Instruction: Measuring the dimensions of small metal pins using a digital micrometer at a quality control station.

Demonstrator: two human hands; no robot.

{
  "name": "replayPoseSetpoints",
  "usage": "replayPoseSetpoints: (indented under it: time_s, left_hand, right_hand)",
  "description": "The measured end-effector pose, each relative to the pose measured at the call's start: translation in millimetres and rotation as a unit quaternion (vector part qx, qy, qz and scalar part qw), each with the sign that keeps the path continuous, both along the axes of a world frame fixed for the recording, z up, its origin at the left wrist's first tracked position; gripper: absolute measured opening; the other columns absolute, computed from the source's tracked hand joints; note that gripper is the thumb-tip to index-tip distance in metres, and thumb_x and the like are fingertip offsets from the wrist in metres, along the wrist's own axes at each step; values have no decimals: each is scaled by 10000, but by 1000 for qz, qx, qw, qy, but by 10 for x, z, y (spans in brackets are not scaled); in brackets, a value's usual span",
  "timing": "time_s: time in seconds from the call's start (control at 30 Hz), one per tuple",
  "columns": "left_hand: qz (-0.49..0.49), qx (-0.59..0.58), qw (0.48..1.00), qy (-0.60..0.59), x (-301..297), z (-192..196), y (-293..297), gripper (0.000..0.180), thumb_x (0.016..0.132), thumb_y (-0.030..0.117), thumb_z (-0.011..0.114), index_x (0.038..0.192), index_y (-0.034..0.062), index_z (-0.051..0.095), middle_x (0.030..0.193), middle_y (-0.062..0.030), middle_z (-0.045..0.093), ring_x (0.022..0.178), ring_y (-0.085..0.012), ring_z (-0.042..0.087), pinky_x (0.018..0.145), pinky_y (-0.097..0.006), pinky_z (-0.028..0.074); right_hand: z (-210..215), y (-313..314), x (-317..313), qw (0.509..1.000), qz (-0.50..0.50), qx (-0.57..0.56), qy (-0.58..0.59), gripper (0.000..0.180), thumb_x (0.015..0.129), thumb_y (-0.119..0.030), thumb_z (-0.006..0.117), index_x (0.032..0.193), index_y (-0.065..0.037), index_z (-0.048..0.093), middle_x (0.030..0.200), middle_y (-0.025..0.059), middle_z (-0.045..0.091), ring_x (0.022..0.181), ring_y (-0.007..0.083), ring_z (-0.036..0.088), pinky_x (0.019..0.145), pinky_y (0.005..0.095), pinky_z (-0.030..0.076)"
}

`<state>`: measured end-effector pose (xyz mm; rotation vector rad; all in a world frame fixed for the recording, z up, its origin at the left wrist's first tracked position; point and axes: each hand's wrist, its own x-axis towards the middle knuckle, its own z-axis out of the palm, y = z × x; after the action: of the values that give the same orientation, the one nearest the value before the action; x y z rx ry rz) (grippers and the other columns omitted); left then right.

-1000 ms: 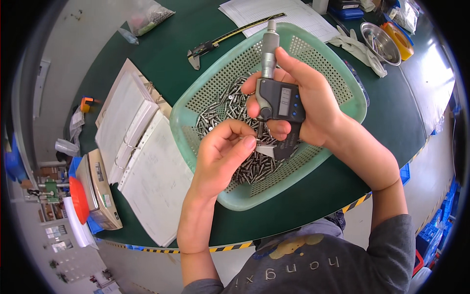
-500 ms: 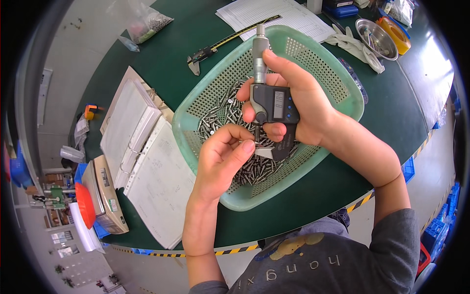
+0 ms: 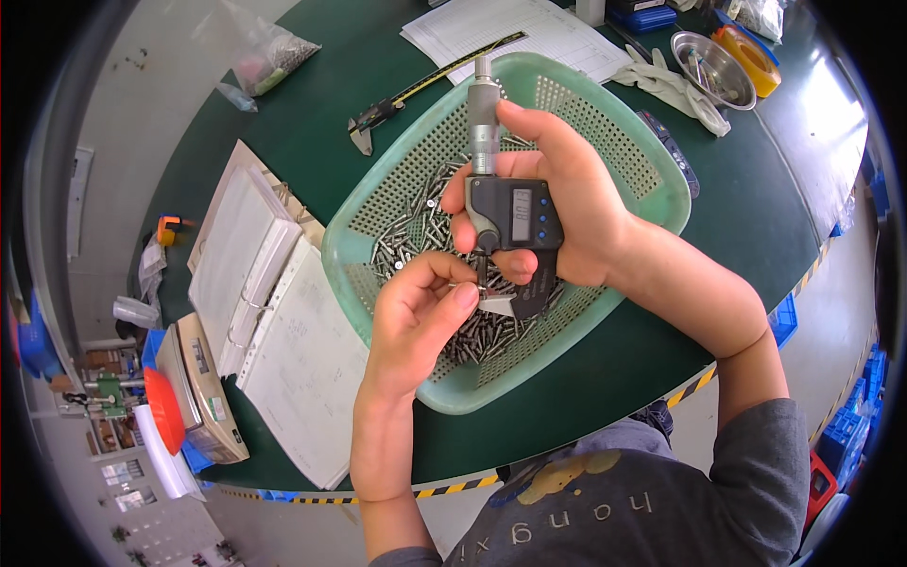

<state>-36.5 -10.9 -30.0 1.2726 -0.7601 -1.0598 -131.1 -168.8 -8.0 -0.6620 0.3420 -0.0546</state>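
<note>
My right hand [image 3: 588,213] is wrapped round a digital micrometer [image 3: 487,203], its thumb up along the grey thimble. The micrometer's display faces up and its frame curves down toward my left hand [image 3: 408,317]. Thumb and forefinger of that left hand pinch a small metal pin or screw between the micrometer's jaws; the fingertips mostly hide the piece. Both hands are above a light green perforated plastic basket [image 3: 453,397]. A heap of small metal screws [image 3: 487,340] lies inside it, under the hands.
An open ring binder [image 3: 302,369] lies left of the basket, near a weighing scale [image 3: 203,378]. Beyond the basket are a caliper [image 3: 378,113] and printed sheets [image 3: 529,33]. White gloves [image 3: 673,93] and a metal bowl [image 3: 713,68] stand at the far right.
The display reading has changed. My hands and the micrometer sit slightly lower and further left in the picture, while the basket and table have shifted a little left too. Both grips stay the same.
</note>
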Motion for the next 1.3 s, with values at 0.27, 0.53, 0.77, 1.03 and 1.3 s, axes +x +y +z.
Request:
replayPoseSetpoints:
  time_s: [0.27,0.53,0.77,1.03,1.3]
  left_hand:
    - [-4,-5,1000,0,4,-12,-2,113,827,64,557,902,-11,517,804,1,515,717,-43,448,631,-183,364]
    - [11,4,1000,-10,-9,12,-7,133,845,124,554,889,3,521,794,8,512,709,-40,443,627,-177,356]
    - [10,23,999,-22,2,4,10,135,851,141,556,852,11,520,752,25,497,679,-33,423,605,-174,339]
    - [11,-18,1000,8,-6,4,3,109,824,52,561,898,-15,516,797,-1,509,698,-42,448,614,-181,368]
    - [4,-4,1000,9,-2,-5,2,122,815,24,558,917,-24,512,804,-10,510,705,-45,457,613,-180,377]
  right_hand:
    - [-37,5,33,998,-1,-53,-15,636,835,-594,332,813,0,555,648,125,572,402,138,440,341,217,339]
    - [-33,3,19,999,-2,-45,-13,634,836,-596,333,823,-2,553,656,118,574,396,137,440,349,217,345]
    - [-8,21,21,997,7,-72,-12,631,859,-579,288,843,-6,550,661,113,571,393,137,437,359,216,352]
    - [-45,-10,17,1000,-1,14,-18,603,876,-523,258,886,11,538,673,128,573,396,140,440,357,225,360]
    - [-38,-17,16,1000,10,-18,-24,598,848,-531,301,888,16,540,681,133,575,406,138,454,368,218,370]
